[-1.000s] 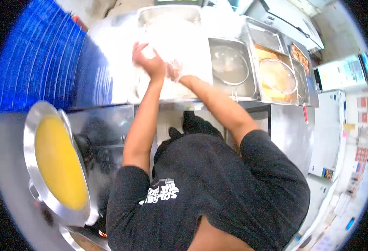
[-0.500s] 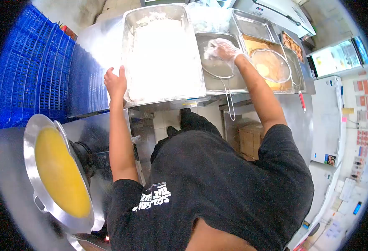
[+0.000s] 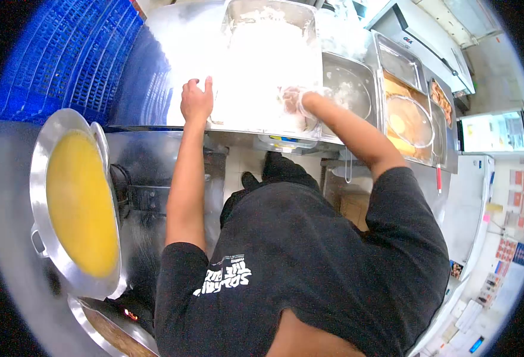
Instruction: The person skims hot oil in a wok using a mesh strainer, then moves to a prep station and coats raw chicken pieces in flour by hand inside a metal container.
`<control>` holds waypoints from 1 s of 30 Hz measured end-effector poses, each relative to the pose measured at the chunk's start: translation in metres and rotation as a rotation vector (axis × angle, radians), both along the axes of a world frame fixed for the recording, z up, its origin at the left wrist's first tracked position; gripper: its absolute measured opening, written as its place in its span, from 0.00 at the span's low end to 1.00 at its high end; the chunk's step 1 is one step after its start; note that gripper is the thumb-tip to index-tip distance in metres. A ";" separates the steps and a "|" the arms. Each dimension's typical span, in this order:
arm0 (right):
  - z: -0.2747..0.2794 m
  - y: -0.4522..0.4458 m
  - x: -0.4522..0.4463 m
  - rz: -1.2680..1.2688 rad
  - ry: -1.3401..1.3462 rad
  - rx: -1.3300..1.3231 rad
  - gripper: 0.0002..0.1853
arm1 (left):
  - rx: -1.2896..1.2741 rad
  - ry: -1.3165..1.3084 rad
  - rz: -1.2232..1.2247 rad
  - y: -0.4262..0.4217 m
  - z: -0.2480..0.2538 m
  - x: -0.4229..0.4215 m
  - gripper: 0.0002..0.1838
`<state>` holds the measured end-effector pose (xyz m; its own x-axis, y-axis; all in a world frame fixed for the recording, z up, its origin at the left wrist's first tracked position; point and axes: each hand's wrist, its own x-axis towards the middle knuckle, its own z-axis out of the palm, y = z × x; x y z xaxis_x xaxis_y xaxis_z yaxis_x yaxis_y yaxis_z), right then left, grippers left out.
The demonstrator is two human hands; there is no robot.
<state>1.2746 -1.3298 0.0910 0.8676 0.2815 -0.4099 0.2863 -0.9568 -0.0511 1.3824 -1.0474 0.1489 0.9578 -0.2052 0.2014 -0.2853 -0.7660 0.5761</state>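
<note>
A large metal tray (image 3: pixel 319 53) holds a white, flour-like powder (image 3: pixel 268 65), washed out by glare. At the tray's left rim is my bare left hand (image 3: pixel 197 100), thumb raised and apart from the fingers. My right hand (image 3: pixel 294 102), in a clear plastic glove, is over the tray's near right corner; glare and blur hide what its fingers do. Right beside it, a wire strainer (image 3: pixel 348 169) sits in a smaller metal pan (image 3: pixel 331 59), with a whitish clump (image 3: pixel 346 95) inside. My right forearm crosses in front of that pan.
A second strainer (image 3: pixel 433 140) with a red handle lies over a pan at right. Farther back are a shallow metal pan (image 3: pixel 402 59) and a tray of brownish pieces (image 3: pixel 439 102). Blue crates (image 3: pixel 65 65) stand at left, above a wok (image 3: pixel 38 178) of yellow liquid (image 3: pixel 80 202).
My right hand has moved left from the strainer to the powder tray. A whitish clump now shows in the strainer. The whole view has shifted, while my left hand stays by the tray's left rim.
</note>
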 end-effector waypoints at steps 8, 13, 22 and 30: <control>-0.024 0.102 0.066 0.000 0.026 -0.048 0.21 | 0.021 0.039 0.016 -0.004 0.008 -0.003 0.30; -0.041 0.114 0.066 -0.188 -0.144 0.210 0.26 | 0.021 0.057 0.035 0.000 0.007 -0.004 0.29; -0.020 -0.036 0.110 0.682 -0.282 -0.188 0.09 | 0.027 0.082 0.031 0.001 0.011 -0.006 0.29; 0.052 -0.049 0.091 0.047 -0.158 0.123 0.08 | 0.048 0.092 0.035 0.000 0.012 -0.006 0.29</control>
